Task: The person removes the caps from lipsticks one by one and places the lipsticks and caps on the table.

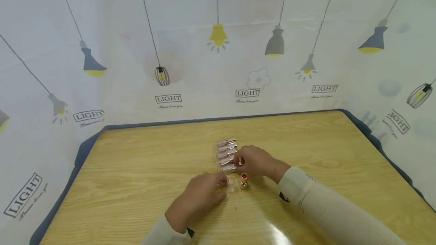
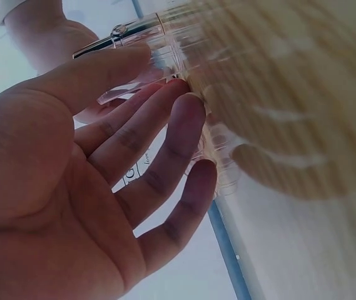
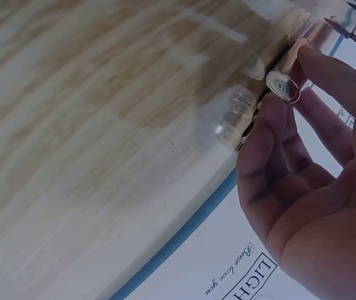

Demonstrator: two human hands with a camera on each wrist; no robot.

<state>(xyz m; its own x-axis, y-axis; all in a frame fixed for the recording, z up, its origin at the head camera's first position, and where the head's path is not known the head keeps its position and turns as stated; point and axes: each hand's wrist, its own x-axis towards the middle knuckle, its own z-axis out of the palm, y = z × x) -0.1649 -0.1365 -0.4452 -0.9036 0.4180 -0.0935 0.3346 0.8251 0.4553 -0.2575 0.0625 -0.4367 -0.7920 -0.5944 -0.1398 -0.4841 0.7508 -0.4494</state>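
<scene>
Lipstick (image 1: 229, 168) just below frame centre: our right grip (image 1: 256, 161) pinches its end, likely for control; our left grip (image 1: 203, 193) gapes.

Beyond the standing lipstick (image 1: 244, 182), my right hand (image 1: 256, 161) hides one end of the nearest tube (image 1: 228, 168), and nearer me, left of the lipstick, my left sleeve (image 1: 166, 233) is cut off.

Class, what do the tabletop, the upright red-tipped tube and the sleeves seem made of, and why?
Tabletop: wood or wood-look laminate, glossy; grain and a bright reflection show.
Upright red-tipped tube: perhaps metal or metal-coated plastic, polished; it has a golden sheen.
Sleeves: probably cloth, matte; the right one creases near the cuff.
</scene>
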